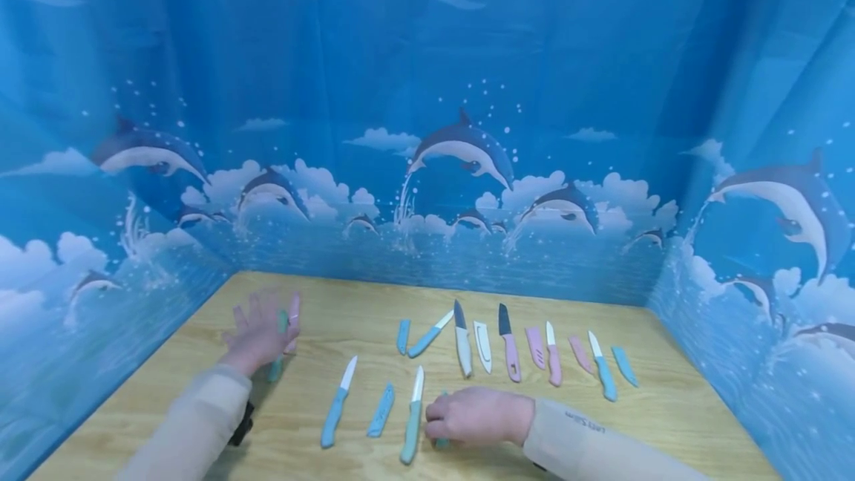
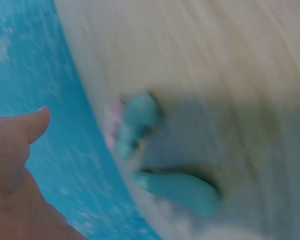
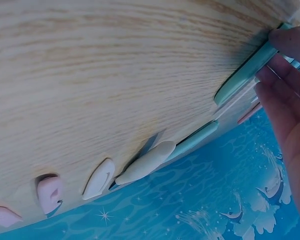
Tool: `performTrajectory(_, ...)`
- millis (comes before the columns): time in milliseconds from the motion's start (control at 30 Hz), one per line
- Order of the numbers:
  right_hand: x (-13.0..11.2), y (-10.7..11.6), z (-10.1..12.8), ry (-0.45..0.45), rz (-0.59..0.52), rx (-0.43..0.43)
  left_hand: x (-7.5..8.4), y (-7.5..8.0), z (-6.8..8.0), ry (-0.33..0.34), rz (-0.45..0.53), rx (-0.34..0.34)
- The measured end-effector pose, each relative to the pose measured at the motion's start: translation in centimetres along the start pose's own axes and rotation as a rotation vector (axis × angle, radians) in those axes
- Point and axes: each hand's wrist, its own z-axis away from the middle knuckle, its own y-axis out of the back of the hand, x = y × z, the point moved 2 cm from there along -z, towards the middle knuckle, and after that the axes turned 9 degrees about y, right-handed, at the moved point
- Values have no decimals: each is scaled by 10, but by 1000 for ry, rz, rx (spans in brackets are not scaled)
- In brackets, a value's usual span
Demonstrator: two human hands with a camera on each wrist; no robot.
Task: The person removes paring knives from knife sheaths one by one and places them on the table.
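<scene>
Your left hand is open, fingers straight and spread, above two green pieces with smooth, rounded ends and a slim pink piece; blur hides whether it touches any of them. Your right hand is closed in a pinch, thumb and curled fingers gripping a long, smooth green sheath low over the near part of the table. Just beside it you have a green-handled knife with a narrow white blade, then a slotted blue sheath and a blue-handled knife, its pointed blade directed away from you. Farther back stands a loose row: a white-handled knife with a dark, tapered blade, a glossy white sheath, a pink-handled knife with a dark, broad blade, and a slotted pink sheath, with more pink and blue pieces at its ends. Everything lies on a pale table with streaked wood grain; around it hangs a softly creased blue backdrop printed with dolphins and clouds.
</scene>
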Motion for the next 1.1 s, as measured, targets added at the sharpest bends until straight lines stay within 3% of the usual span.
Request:
performTrajectory(200,1,1,-1,-3,-10,-7,-26,1,-7,105,73,-103)
performTrajectory(433,2,1,-1,-8,-18,-18,-38,3,-4,92,110,-145)
performTrajectory(667,3,1,-1,2,-19,-26,-44,-2,-2,146,139,-194)
performTrajectory(867,3,0,-2,16,3,-16,-42,-3,-5,102,-28,-176)
performTrajectory(1000,3,-1,-1,14,1,-13,-41,-4,-8,54,-170,-116)
performTrajectory(1100,3,0,-2,15,-5,-12,-43,-4,-10,47,-204,-50)
